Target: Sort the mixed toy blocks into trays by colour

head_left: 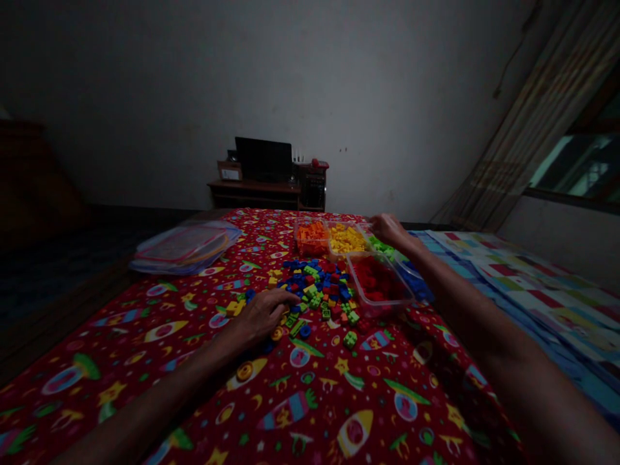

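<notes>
A mixed pile of toy building bricks point(314, 284) in blue, green, red and yellow lies on a red patterned blanket point(310, 413). My left hand point(264, 315) rests at the pile's left edge, palm down, its fingers loosely bent and apart over the bricks. Farther off, my right hand point(389, 230) hovers above the box of green bricks point(382, 248), fingers curled together; what they hold is too dark to see. Beside it stand boxes of yellow bricks point(347, 239) and orange bricks point(312, 237). A clear box of red bricks point(378, 279) sits nearer.
Stacked clear lids point(186, 247) lie on the left of the blanket. Blue bricks point(416, 282) show beneath my right forearm. A loose yellow round piece point(245, 371) lies nearer me. At the back wall stands a desk with a dark monitor point(264, 158); a checkered cloth point(523, 278) spreads right.
</notes>
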`<state>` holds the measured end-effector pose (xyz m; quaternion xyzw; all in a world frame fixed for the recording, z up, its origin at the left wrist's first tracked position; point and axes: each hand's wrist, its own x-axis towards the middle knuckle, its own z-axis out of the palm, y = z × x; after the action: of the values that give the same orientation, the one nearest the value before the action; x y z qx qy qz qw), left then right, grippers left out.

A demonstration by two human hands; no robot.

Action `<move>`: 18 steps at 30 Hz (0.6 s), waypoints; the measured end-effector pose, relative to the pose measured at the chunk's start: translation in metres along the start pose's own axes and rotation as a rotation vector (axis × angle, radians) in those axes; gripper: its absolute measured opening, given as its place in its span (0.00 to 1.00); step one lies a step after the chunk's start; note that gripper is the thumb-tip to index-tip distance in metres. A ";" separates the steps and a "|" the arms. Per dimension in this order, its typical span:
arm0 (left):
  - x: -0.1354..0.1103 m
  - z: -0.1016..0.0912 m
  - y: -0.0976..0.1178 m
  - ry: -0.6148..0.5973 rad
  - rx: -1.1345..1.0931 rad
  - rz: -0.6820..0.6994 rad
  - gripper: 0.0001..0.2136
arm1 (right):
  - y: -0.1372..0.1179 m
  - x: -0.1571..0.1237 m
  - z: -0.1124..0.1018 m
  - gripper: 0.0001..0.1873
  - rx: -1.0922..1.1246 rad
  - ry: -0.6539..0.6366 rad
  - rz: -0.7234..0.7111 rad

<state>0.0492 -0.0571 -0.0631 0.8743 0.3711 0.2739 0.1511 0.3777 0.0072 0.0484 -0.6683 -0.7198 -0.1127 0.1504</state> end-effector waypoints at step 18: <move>0.000 0.006 -0.007 0.013 0.003 0.048 0.17 | -0.087 -0.061 0.021 0.14 -0.280 -0.380 -0.525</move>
<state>0.0489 -0.0533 -0.0715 0.8815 0.3512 0.2825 0.1408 0.2931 -0.0494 0.0101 -0.4836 -0.8597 -0.1188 -0.1136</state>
